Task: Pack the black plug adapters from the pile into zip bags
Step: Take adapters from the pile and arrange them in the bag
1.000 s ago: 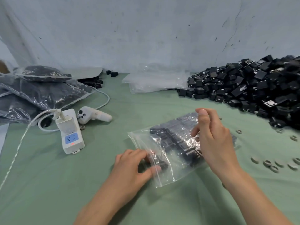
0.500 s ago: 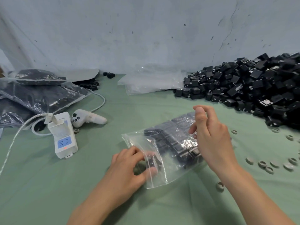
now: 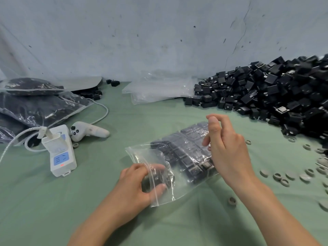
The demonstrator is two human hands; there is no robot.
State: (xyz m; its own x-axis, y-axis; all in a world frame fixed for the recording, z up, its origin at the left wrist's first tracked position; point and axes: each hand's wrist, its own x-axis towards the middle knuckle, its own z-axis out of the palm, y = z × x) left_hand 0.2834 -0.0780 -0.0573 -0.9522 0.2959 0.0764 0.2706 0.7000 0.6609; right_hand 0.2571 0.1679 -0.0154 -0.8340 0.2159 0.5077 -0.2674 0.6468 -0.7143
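Head view: L hand [image 3: 134,189] low at the desk's near middle, fingers curled into mouth of zip bag [image 3: 186,153]. R hand [image 3: 229,148] raised over bag's far end, thumb up. Green desk [image 3: 88,201], grey wall [image 3: 159,41] behind. Adapter pile [image 3: 275,93] at far-right edge, filled bags [image 3: 35,107] far left. L hand grips a black adapter [image 3: 152,180] inside bag mouth. R fingers loosely curled, holding nothing.

A scuffed, cracked grey wall [image 3: 159,41] rises beyond the fingers [image 3: 215,121]; under them lies a green-covered desk [image 3: 53,210].
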